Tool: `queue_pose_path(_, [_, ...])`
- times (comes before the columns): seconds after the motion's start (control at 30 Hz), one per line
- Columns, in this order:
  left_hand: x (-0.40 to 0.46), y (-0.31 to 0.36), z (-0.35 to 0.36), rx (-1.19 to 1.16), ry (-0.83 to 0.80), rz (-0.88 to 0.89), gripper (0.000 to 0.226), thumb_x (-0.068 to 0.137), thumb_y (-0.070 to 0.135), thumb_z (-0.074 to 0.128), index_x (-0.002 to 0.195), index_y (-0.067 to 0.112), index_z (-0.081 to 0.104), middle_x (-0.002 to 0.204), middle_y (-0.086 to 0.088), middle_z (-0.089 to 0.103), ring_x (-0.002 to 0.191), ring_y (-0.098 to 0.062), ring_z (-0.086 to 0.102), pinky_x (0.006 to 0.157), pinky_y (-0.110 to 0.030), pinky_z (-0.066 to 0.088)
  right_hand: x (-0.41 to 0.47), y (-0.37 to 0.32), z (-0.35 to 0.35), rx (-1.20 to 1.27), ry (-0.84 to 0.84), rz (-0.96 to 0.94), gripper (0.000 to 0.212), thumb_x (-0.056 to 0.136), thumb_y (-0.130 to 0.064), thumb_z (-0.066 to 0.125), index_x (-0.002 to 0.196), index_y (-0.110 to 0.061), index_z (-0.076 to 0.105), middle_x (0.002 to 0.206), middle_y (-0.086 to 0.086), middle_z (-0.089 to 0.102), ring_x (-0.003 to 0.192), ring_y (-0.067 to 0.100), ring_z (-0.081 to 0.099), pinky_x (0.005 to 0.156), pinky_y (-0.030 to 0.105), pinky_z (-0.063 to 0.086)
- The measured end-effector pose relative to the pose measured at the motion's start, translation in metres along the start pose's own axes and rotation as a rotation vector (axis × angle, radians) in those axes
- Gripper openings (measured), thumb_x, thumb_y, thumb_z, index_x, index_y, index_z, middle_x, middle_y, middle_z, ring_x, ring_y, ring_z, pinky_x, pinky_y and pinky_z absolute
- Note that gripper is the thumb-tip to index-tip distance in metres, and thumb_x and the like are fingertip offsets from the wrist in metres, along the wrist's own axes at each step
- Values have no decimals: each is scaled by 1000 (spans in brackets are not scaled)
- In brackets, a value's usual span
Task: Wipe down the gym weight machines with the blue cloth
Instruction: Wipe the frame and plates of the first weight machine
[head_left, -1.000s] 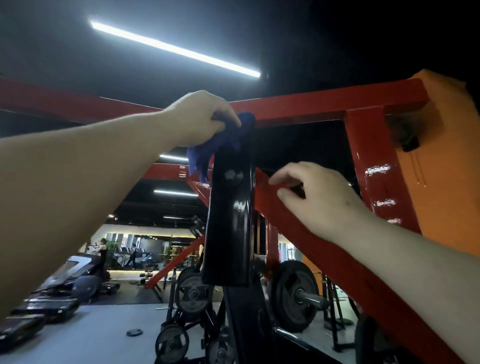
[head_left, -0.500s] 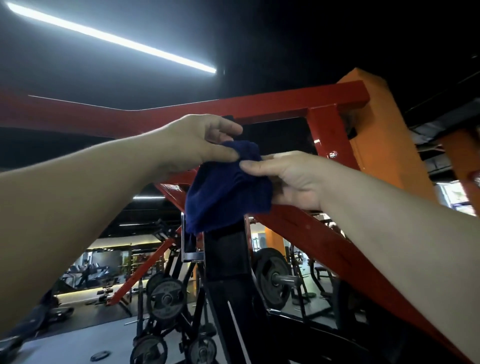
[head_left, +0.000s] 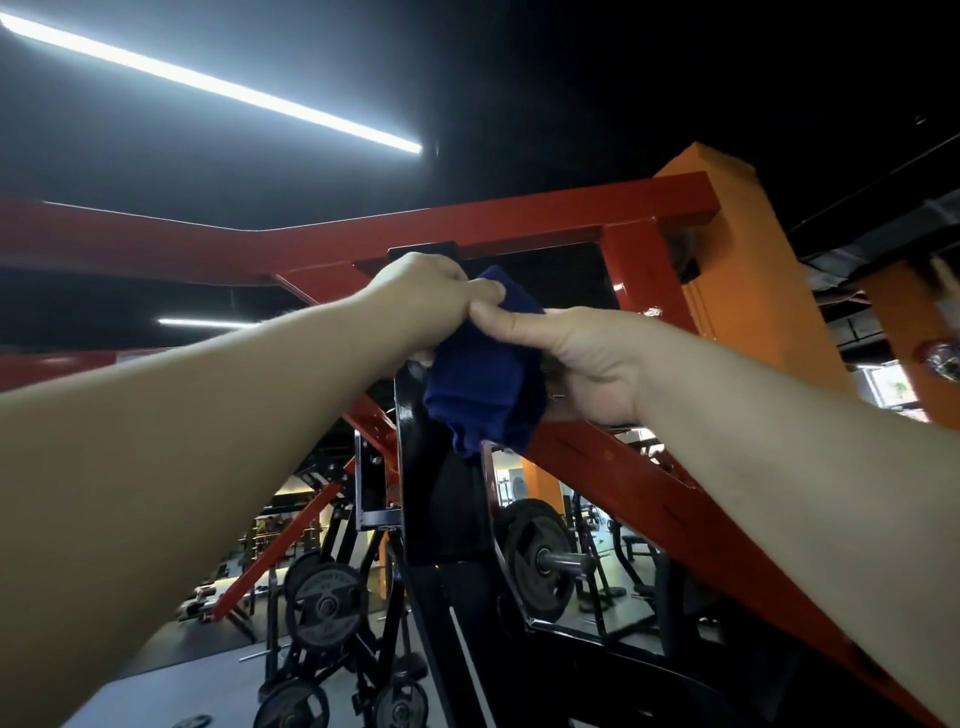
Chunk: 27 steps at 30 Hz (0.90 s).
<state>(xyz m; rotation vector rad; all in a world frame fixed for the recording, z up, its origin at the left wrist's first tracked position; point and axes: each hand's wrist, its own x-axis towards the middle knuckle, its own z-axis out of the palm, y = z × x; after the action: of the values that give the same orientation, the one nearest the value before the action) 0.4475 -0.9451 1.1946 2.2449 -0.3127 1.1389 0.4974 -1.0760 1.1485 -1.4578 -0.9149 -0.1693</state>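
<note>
Left-hand fingers (head_left: 467, 288) and right-hand fingers (head_left: 511, 325) pinching soft, bunched blue cloth (head_left: 480, 384), glossy black steel upright (head_left: 415, 467) beneath

No text can be read — the weight plates (head_left: 326, 605) low at the left carry raised lettering, but it is too blurred to make out.

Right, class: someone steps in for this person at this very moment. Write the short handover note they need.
Left hand: grips the top of the blue cloth.
Right hand: holds the cloth's right side, thumb on its front.
Cloth: bunched between both hands, hanging in front of the top of the black upright bar, under the red frame.
Done: cannot tell how much is wiped.
Left: probably sort the cloth, then wipe the bar, frame and weight plates.
</note>
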Motion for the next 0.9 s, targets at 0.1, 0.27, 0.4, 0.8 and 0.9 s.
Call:
queue_pose_path(0.1, [4, 4, 4, 120, 16, -14, 40, 90, 38, 58, 105, 2, 68, 76, -10, 60, 58, -24, 50, 50, -23, 40, 7, 9, -3, 66, 41, -81, 63, 67, -27, 83, 123, -16, 59, 104, 7, 74, 88, 23, 73, 76, 38, 61])
queue_pose_path(0.27, [14, -4, 9, 25, -7, -82, 40, 94, 42, 58, 100, 4, 67, 67, -6, 68, 53, -19, 57, 38, -17, 39, 34, 27, -22, -97, 335, -200, 48, 83, -19, 76, 116, -37, 46, 102, 10, 67, 82, 28, 71, 70, 40, 60])
queue_pose_path(0.4, [29, -24, -4, 700, 221, 228, 40, 85, 47, 67, 118, 25, 63, 121, 3, 62, 110, -19, 57, 93, -34, 46, 66, 43, -36, -140, 422, -203, 15, 87, -19, 68, 95, -28, 59, 100, 6, 69, 83, 24, 67, 70, 34, 54])
queue_pose_path(0.8, [22, -60, 8, 1162, -7, 218, 121, 64, 52, 82, 155, 32, 6, 162, 14, 1, 148, -8, 14, 118, -28, 20, 91, 77, 7, -94, 278, -490, 50, 100, -11, 50, 142, -37, 47, 148, -10, 44, 128, 7, 47, 95, 8, 35])
queue_pose_path(0.9, [21, -60, 7, 1145, 11, 229, 122, 62, 51, 84, 155, 32, 9, 162, 14, 6, 147, -9, 15, 116, -29, 22, 126, 46, -4, -98, 254, -522, 52, 98, -5, 50, 142, -32, 48, 148, -6, 45, 130, 12, 47, 95, 11, 31])
